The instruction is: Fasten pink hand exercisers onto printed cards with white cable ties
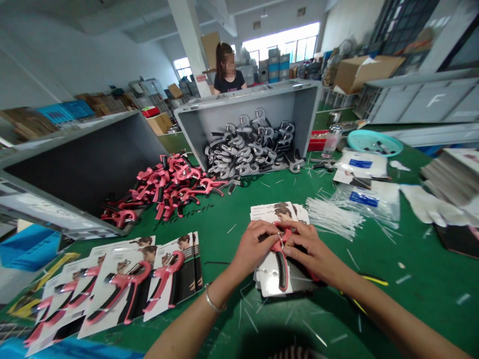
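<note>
In the head view a pink and black hand grip strengthener (281, 267) lies on a printed backing card (266, 281), on top of a stack of such cards. My left hand (258, 248) closes its fingers on the strengthener's upper left side, near the metal spring. From the right, my right hand (306, 249) grips the same strengthener around its head and spring, fingers bent. Part of the spring and the right handle are hidden by my fingers. Right behind the stack lies a bundle of white cable ties (335, 217).
Carded pink strengtheners (127, 289) lie at the left. Loose pink strengtheners (175, 187) spill from a tipped grey crate (75, 174); another crate (312, 114) holds grey ones. Yellow-handled pliers (374, 280) lie by my right forearm. A person (229, 75) is behind the crates.
</note>
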### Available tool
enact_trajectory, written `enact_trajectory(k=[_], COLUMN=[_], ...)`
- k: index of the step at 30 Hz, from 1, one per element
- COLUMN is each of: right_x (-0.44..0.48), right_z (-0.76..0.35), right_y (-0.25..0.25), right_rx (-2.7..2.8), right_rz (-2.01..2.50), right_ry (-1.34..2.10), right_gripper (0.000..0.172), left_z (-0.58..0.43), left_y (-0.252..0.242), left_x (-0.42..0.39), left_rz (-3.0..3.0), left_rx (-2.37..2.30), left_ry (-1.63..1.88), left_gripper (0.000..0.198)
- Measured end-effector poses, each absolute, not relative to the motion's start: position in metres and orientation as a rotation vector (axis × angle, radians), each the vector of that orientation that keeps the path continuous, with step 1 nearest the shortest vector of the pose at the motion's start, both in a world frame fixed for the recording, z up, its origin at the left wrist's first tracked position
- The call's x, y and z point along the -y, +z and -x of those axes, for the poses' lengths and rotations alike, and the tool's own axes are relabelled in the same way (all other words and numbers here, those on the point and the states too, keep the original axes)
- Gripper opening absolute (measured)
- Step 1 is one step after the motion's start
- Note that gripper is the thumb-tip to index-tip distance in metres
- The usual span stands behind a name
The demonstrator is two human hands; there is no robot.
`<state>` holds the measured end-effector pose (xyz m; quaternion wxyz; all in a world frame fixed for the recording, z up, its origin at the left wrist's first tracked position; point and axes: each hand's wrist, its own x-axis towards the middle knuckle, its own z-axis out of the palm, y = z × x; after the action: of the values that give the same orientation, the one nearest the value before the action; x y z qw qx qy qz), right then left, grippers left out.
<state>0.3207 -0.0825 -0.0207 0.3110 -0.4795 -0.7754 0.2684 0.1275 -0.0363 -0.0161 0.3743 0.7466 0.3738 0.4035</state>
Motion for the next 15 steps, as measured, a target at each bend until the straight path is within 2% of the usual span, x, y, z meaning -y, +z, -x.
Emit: enact_trajectory(k=[15], right_x=[0.0831], right_z=[-0.3209], right_y=[-0.0195], right_rx=[2.058], right_rz=[1.265], right_ry=[0.71], right_gripper=[0.019], left_z=[-0.1283], left_y=[-0.0192], left_x=[0.0359], left_rz=[-1.915], left_rx=[-0.97], left_ry=[1.05], left_gripper=[0.01])
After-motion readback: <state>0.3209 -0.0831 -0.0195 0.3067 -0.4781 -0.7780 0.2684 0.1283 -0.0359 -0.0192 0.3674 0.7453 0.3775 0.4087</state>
